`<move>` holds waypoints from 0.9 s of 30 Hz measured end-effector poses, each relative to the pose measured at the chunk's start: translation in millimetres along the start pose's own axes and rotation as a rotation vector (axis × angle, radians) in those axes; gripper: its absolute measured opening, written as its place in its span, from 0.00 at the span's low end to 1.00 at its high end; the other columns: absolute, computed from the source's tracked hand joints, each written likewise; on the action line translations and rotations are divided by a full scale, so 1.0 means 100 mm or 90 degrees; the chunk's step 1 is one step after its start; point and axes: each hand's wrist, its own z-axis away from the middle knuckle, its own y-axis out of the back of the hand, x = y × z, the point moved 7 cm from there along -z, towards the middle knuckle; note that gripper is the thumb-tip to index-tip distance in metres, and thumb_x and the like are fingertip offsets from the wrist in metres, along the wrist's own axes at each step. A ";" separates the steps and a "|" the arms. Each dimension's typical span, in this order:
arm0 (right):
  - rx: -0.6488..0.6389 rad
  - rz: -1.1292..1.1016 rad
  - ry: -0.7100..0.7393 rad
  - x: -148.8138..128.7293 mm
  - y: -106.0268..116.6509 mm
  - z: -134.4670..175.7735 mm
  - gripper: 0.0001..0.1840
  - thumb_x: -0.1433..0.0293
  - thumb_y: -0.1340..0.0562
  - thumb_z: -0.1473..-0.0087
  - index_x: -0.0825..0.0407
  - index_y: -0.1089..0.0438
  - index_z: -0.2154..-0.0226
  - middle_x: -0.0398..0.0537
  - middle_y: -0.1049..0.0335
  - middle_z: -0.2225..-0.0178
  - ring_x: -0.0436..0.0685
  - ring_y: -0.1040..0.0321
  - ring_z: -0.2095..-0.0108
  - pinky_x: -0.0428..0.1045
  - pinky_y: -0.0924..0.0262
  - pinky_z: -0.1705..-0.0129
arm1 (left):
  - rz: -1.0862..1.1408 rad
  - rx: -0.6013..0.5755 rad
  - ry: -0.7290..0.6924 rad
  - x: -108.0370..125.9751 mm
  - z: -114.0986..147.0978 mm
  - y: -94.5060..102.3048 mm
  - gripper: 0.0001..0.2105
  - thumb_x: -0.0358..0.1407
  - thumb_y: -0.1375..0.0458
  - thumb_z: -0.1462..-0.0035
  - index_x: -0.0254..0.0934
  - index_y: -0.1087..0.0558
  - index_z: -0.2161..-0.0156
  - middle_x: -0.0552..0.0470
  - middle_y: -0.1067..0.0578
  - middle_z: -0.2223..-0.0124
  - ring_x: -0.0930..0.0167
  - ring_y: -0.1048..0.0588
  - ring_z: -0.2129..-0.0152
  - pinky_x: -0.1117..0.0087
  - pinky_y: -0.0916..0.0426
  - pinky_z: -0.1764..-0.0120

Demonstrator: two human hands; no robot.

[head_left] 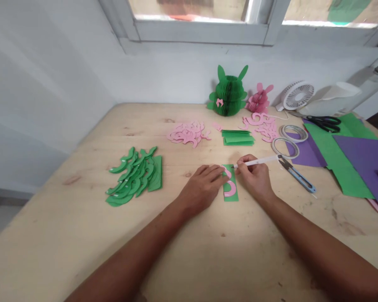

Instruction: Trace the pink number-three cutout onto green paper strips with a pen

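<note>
A green paper strip [234, 194] lies on the table in front of me with a curvy pink paper cutout [229, 191] on top. My left hand [204, 186] rests flat from the left, its fingertips pressing on the upper part of the cutout. In my right hand [255, 174] is a white pen [261, 161], gripped between thumb and fingers. Its tip touches or nearly touches the strip beside the cutout's upper right edge. Left of my hands sits a pile of green curvy cutouts [130, 180], next to a green paper stack [156, 174].
Pink cutouts [187, 133] and folded green paper [237, 137] lie farther back. A green paper honeycomb figure [228, 96], a smaller pink one [258, 100] and a white fan [297, 96] stand by the wall. Tape rolls [285, 148], a blue cutter [299, 176], black scissors [324, 122] and purple sheets [365, 163] are rightward.
</note>
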 end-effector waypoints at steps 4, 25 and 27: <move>-0.035 -0.046 0.051 -0.03 -0.07 0.01 0.07 0.65 0.43 0.45 0.51 0.33 0.69 0.43 0.29 0.77 0.53 0.30 0.75 0.46 0.39 0.72 | 0.005 0.009 -0.004 0.01 0.01 0.01 0.15 0.27 0.54 0.37 0.35 0.28 0.51 0.43 0.28 0.47 0.64 0.32 0.47 0.58 0.38 0.46; -0.045 0.000 0.017 -0.07 -0.05 -0.03 0.10 0.64 0.45 0.46 0.52 0.31 0.71 0.43 0.29 0.78 0.54 0.30 0.73 0.46 0.39 0.69 | -0.017 0.051 -0.022 0.03 0.02 0.02 0.14 0.26 0.52 0.39 0.34 0.28 0.52 0.43 0.27 0.48 0.64 0.30 0.50 0.59 0.36 0.48; -0.053 -0.017 -0.004 -0.09 -0.02 -0.03 0.11 0.64 0.44 0.47 0.52 0.30 0.74 0.44 0.29 0.78 0.54 0.31 0.72 0.47 0.39 0.69 | -0.020 0.045 -0.020 0.03 0.02 0.01 0.14 0.26 0.52 0.39 0.33 0.29 0.51 0.43 0.28 0.48 0.64 0.31 0.49 0.59 0.37 0.48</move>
